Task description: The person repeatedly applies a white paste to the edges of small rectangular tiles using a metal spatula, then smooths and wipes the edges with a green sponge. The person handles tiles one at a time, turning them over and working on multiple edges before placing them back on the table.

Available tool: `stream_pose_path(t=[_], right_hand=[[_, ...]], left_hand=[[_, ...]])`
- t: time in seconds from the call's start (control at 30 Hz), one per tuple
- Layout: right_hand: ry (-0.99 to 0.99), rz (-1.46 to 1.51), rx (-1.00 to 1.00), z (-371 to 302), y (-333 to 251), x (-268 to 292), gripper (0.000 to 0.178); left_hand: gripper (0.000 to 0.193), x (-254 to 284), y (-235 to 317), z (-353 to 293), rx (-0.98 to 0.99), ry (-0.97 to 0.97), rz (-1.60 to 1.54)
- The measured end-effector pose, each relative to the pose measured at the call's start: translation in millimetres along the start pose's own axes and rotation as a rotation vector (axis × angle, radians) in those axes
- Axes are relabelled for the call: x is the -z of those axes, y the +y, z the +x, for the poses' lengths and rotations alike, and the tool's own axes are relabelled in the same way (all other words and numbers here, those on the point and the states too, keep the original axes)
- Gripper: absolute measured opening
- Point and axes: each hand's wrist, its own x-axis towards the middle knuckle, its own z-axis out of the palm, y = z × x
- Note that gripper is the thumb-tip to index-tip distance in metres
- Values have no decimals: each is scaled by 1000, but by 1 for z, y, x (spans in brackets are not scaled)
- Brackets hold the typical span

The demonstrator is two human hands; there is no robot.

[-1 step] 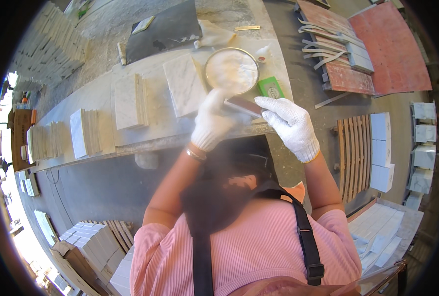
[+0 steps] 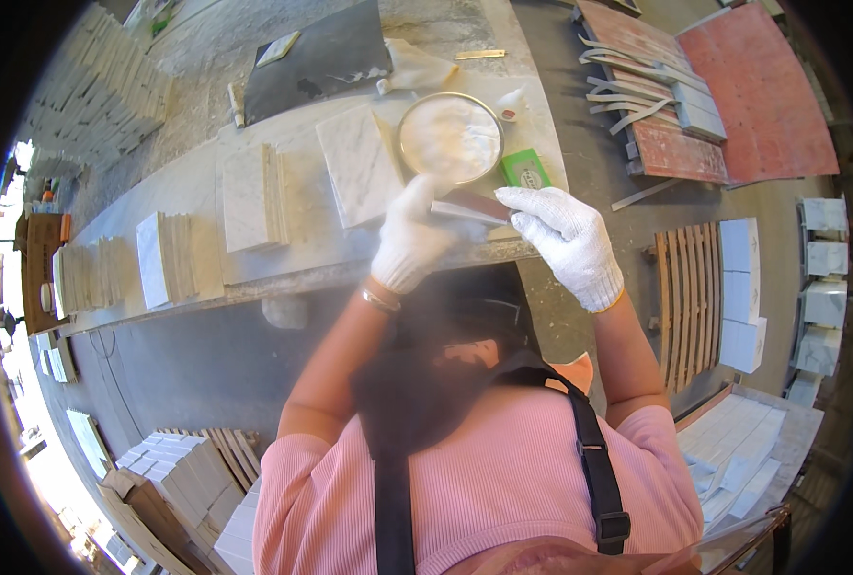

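Between my hands, over the bench's near edge, is a thin flat piece [image 2: 474, 204] with a dark brown face and a pale edge; its exact kind is unclear. My right hand [image 2: 562, 235], in a white knitted glove, pinches its right end between thumb and fingers. My left hand [image 2: 411, 235], gloved the same, is closed at the left end, its fingertips partly hidden and hazed by pale dust. Just beyond stands a round metal-rimmed pan [image 2: 451, 137] with whitish contents. A green box [image 2: 526, 170] lies above my right hand, and a marble tile [image 2: 357, 165] leans left of my left hand.
More tile stacks [image 2: 251, 196] line the bench [image 2: 201, 251] leftward. A black sheet [image 2: 316, 62] and a yellow strip [image 2: 481, 55] lie farther back. On the right are a red rack [image 2: 771, 91] and a slatted wooden pallet [image 2: 687, 307] beside white boxes [image 2: 739, 287].
The flat piece has tilted slightly, showing more of its pale edge. My right hand has shifted a touch to the right; my left hand has hardly moved.
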Motion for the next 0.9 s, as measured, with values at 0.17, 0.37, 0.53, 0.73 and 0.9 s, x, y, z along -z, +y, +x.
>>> stream_pose_path(t=[0.17, 0.37, 0.53, 0.73, 0.9], right_hand=[[-86, 66, 42, 18, 9, 12, 25], [-235, 59, 172, 40, 16, 10, 27], [-292, -3, 186, 41, 15, 14, 25], [-191, -66, 160, 24, 12, 12, 30], [-42, -53, 148, 14, 4, -1, 29]], left_hand=[[42, 3, 14, -7, 90, -95, -218], [37, 6, 12, -6, -32, -158, -310], [35, 7, 7, -5, -44, -177, -326], [38, 0, 9, -8, 100, -149, -356], [36, -3, 14, -12, 0, -42, -85]])
